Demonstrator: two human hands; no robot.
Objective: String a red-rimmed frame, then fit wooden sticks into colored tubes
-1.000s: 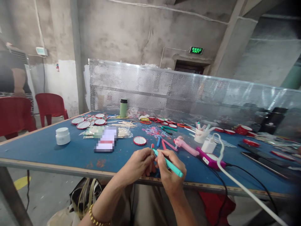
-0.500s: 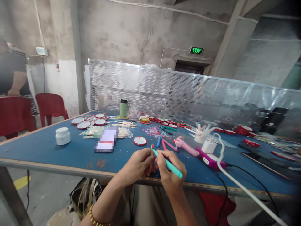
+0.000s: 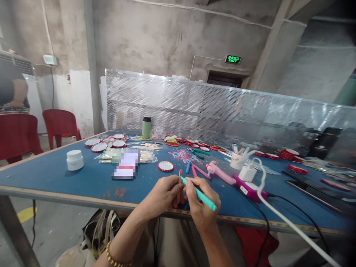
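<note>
Comparing this moment with the preceding second shows almost no change at the work point: both hands keep the same station, and the camera view has shifted only slightly. At the far left, the arm of a person standing behind the red chairs has moved; this has no apparent bearing on the work. The steadiness suggests, as a judgement, fine work confined to one small spot.

The left hand is raised just above the near edge of the blue table, its thumb and forefinger pinched together on a slim red-tipped stick. Only the upper end of the stick shows above the fingers; whether it has turned is too small to tell. The left forearm, with a gold-coloured bracelet at the wrist, comes in diagonally from below.

The right hand is clamped on a turquoise marker in a writing grip, fingers curled around the barrel. The marker slants, its rear end low and to the right, its front end up at the left fingertips beside the stick. Actual contact between the two cannot be confirmed.

Beyond the hands lie a red-rimmed disc, a blue tube and a pink-handled tool.
</note>
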